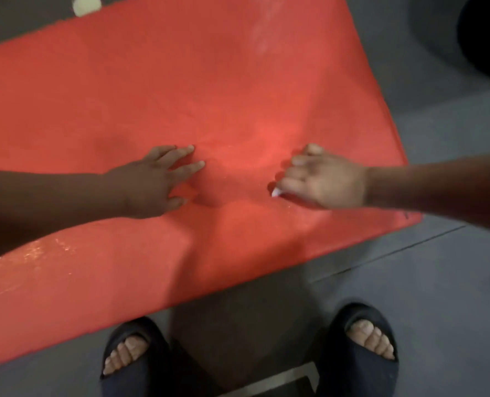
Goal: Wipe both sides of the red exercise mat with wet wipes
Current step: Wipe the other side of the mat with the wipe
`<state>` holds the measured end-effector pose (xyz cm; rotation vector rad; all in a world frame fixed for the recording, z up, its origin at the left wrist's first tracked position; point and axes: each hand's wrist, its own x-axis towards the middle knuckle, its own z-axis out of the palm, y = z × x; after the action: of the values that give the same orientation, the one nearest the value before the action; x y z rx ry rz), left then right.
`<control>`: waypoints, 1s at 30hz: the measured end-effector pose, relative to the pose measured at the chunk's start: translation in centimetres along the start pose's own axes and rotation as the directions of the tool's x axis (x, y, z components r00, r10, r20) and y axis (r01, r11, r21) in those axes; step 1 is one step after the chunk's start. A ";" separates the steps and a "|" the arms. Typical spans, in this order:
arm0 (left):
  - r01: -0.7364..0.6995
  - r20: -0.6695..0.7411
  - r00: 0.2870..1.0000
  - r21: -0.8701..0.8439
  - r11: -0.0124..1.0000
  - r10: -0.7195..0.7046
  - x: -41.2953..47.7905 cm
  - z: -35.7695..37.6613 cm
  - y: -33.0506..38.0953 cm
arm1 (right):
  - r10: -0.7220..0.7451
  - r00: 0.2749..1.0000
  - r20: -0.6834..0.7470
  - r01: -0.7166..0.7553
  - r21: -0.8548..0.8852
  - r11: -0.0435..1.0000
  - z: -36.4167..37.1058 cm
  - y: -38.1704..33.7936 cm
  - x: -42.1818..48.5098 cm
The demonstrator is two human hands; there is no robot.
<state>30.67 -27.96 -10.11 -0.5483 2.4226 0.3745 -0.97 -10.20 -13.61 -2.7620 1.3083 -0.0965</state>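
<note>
So, a big flat red exercise mat (180, 81) is spread out on a grey tiled floor (427, 285). It's laid at a slant, so its right-hand corner points toward the lower right and its near edge runs just ahead of the toes. Most of the view is taken up by it.

The left hand (155, 181) is laid flat on the mat, a bit in from the near edge. Its fingers are straight and spread, and nothing is held. The right hand (324, 181) is set down on the mat to the right of it, the two well apart. Its fingers are curled down over a small white wet wipe (275, 192). Only a little corner of the wipe can be seen poking out under the fingertips, pressed against the mat.

A brighter patch is seen on the mat between the two hands. A wet-looking glitter (46, 247) is caught toward the left end of the near edge.

On the floor just off the near edge, a left black open-toed slide (129, 353) and a right black open-toed slide (364, 342) are worn on the feet. A thin dark joint line (395, 249) is seen running across the tiles below the mat's right-hand corner.

A pale round thing (86, 4) is cut off by the frame at the mat's far edge. A large dark round shape (487, 35) sits on the floor past the right edge. Both are too blurry to be made out.
</note>
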 end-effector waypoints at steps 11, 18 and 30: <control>0.114 -0.112 0.985 -0.137 0.984 -0.130 -1.2 2.5 0.7 | 0.342 0.936 -0.078 -0.335 0.092 0.938 0.5 -0.4 6.5; 0.131 -0.098 0.983 -0.199 0.971 -0.153 -1.3 2.8 0.7 | -0.117 0.993 -0.031 0.118 0.026 0.993 -0.2 -0.9 4.9; 0.184 -0.171 0.955 -0.303 0.935 -0.243 -2.9 4.5 -0.1 | -0.213 0.976 0.054 0.206 0.113 0.972 0.4 -4.6 8.2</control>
<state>35.11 -25.40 -11.73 -1.0158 2.4853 0.6021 7.80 -13.66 -13.40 -2.7767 0.9628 -0.0859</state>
